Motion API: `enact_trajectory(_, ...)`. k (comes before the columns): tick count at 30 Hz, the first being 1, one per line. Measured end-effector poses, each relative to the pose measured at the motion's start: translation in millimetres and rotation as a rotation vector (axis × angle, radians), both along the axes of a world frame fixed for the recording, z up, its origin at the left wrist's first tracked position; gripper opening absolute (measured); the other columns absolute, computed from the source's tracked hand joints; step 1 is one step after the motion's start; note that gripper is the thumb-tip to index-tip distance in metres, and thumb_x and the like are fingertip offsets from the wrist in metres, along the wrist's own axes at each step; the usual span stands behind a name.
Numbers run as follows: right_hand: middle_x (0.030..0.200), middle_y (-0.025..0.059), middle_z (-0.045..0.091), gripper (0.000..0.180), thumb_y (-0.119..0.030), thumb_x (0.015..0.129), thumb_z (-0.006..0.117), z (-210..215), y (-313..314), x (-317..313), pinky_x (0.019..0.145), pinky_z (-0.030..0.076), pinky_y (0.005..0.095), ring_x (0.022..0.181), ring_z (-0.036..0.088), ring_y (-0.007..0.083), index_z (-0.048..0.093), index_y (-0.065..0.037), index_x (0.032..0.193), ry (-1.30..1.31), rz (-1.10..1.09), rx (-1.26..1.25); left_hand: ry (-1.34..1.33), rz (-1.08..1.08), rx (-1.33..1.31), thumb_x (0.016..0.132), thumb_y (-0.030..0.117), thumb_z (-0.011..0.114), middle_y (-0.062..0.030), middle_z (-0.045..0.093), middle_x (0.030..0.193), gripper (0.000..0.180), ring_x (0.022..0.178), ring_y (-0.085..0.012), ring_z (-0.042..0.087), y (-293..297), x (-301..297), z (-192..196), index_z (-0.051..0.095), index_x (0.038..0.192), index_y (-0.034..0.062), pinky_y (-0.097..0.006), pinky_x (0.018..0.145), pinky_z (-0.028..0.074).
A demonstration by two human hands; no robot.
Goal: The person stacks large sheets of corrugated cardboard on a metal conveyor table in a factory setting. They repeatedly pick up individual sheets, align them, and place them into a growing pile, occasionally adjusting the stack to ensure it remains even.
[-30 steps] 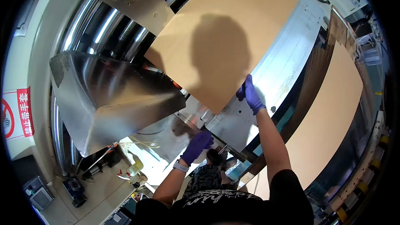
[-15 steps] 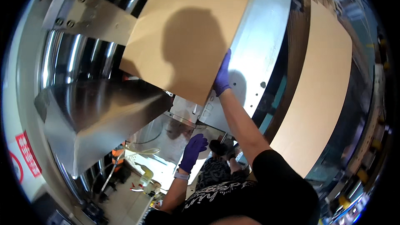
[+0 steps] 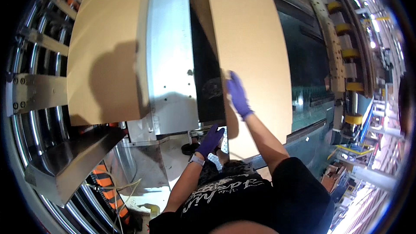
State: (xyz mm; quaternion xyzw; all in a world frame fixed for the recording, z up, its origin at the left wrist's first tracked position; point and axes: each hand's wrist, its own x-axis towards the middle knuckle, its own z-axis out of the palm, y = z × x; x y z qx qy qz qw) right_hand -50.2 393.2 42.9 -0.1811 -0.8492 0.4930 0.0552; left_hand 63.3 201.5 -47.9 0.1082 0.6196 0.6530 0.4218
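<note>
A: What is the biggest thing there?
B: The right board [image 3: 262, 47], tan and long. It lies right of centre, reaching from the upper edge of the view down towards the person's waist, with the right hand [image 3: 238, 97] on it.

A: And after that?
B: The left board [image 3: 106, 21], also tan, its far end cut off by the view. A rounded shadow [image 3: 113, 76] falls across its near part.

A: What runs between them?
B: A pale metal plate [image 3: 171, 47], just beside the left board. A dark gap [image 3: 208, 71] parts it from the right board.

A: Anything metal lower down?
B: A shiny bent guide [image 3: 71, 160], at lower left, near the left board's near end.

A: How are the hands?
B: Both are gloved in purple. The right one touches the right board by its left edge, fingers straight and close together.

A: Clamped on that edge?
B: I can't quite tell; the thumb is hard to make out.

A: And the left hand [image 3: 211, 141]?
B: It hovers just beside that same edge, nearer the body, fingers slightly apart.

A: Smaller things?
B: Yellow wheels [image 3: 350, 53] in a row at far right, then a watch [image 3: 196, 159] on the left wrist.
</note>
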Motion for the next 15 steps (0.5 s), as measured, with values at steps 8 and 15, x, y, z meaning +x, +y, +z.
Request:
enact_trajectory(8, 0.137, 0.0308, 0.043, 0.086, -0.056, 0.083, 0.063, -23.5, 299.7, 244.5, 0.109, 0.032, 0.0413, 0.131, 0.038, 0.0420, 0.041, 0.010, 0.134, -0.453, -0.619, 0.300, -0.396, 0.233, -0.011, 0.096, 0.036, 0.054, -0.0079, 0.055, 0.124, 0.051, 0.111, -0.0167, 0.051, 84.3, 37.3, -23.5, 0.045, 0.132, 0.0011, -0.033, 0.097, 0.041)
enact_trajectory(15, 0.132, 0.0313, 0.049, 0.094, -0.069, 0.081, 0.052, -79.2, 314.7, 272.7, 0.106, 0.036, 0.0394, 0.128, 0.044, 0.0399, 0.045, 0.011, 0.131, -0.622, -0.661, -0.024, -0.122, 0.146, -0.211, 0.097, 0.040, 0.049, -0.0079, 0.059, 0.122, 0.049, 0.115, -0.0170, 0.050, 114.8, 36.8, -15.9, 0.054, 0.128, 0.0019, -0.034, 0.101, 0.038)
